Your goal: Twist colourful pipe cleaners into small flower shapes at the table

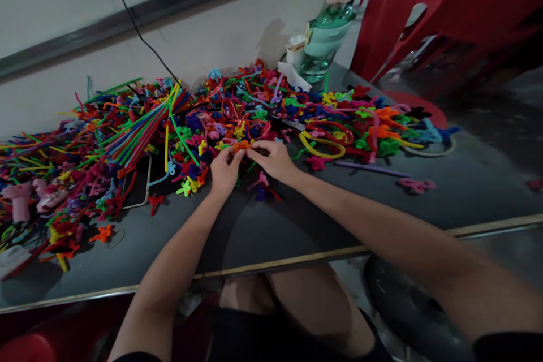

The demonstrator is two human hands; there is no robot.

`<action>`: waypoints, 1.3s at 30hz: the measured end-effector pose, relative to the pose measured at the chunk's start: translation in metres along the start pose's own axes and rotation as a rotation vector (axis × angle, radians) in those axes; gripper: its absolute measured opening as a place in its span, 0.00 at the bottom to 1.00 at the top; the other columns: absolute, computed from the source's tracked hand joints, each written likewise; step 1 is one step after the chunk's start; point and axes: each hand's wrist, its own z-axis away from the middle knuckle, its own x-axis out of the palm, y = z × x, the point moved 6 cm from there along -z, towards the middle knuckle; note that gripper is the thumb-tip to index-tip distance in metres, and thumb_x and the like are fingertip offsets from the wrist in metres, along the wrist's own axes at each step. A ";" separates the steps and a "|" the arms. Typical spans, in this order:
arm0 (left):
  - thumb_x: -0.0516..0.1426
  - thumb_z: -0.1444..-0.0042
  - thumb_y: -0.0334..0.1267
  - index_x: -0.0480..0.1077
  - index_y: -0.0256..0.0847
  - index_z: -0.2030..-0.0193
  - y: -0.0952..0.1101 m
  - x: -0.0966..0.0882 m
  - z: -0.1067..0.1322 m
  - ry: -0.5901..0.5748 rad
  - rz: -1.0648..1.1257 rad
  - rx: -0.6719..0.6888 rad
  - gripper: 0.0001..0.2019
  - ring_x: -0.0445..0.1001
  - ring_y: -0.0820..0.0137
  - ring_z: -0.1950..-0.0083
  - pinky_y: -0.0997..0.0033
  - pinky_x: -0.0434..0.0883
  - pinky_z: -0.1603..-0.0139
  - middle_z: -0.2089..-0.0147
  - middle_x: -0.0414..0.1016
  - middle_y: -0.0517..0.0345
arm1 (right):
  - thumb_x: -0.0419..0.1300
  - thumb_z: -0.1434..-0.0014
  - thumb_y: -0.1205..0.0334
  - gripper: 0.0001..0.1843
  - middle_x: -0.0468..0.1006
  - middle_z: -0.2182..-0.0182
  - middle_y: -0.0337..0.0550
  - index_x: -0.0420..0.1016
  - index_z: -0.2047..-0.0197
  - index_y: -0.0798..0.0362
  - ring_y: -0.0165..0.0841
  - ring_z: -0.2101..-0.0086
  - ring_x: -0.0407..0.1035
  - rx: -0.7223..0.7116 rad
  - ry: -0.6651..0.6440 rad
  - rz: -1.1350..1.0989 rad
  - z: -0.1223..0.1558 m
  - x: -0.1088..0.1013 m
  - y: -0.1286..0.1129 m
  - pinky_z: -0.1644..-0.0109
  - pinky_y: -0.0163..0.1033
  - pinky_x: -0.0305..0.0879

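My left hand [224, 168] and my right hand [275, 159] meet above the front of the heap. Both pinch a small orange pipe-cleaner piece [242, 146] between thumbs and fingertips; it looks bent into loops like a flower. Just below them hang or lie a pink and a red pipe-cleaner piece [261, 181]; I cannot tell whether these touch my hands. To the right lies a pair of scissors with looped yellow and red handles [324, 147]. A bundle of straight pipe cleaners [139, 130] rests on the heap to the left.
A heap of coloured pipe-cleaner shapes [237, 99] runs along the dark table [322, 226] by the wall. A green clear figure-shaped container [328, 34] stands behind. Pink tools [19, 201] lie far left. A purple stem [373, 168] lies right, and red chairs [386, 17] stand beyond.
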 end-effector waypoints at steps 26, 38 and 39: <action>0.62 0.50 0.48 0.71 0.36 0.78 0.004 -0.005 -0.002 -0.006 -0.048 0.006 0.16 0.62 0.77 0.78 0.76 0.59 0.75 0.80 0.68 0.63 | 0.49 0.32 0.62 0.18 0.78 0.74 0.46 0.77 0.66 0.56 0.35 0.68 0.67 -0.590 -0.222 0.967 0.008 0.008 -0.034 0.64 0.41 0.51; 0.62 0.52 0.50 0.70 0.37 0.80 0.006 -0.005 -0.001 -0.023 -0.038 -0.012 0.18 0.61 0.77 0.79 0.75 0.58 0.76 0.82 0.67 0.62 | 0.46 0.32 0.61 0.20 0.74 0.77 0.44 0.74 0.70 0.56 0.33 0.73 0.63 -0.647 -0.303 0.883 0.009 0.013 -0.029 0.66 0.39 0.51; 0.62 0.52 0.50 0.70 0.37 0.80 0.006 -0.005 -0.001 -0.025 -0.044 -0.010 0.18 0.61 0.77 0.78 0.75 0.58 0.76 0.82 0.67 0.62 | 0.46 0.32 0.61 0.20 0.74 0.77 0.44 0.74 0.69 0.56 0.33 0.73 0.63 -0.653 -0.308 0.878 0.009 0.013 -0.028 0.66 0.39 0.51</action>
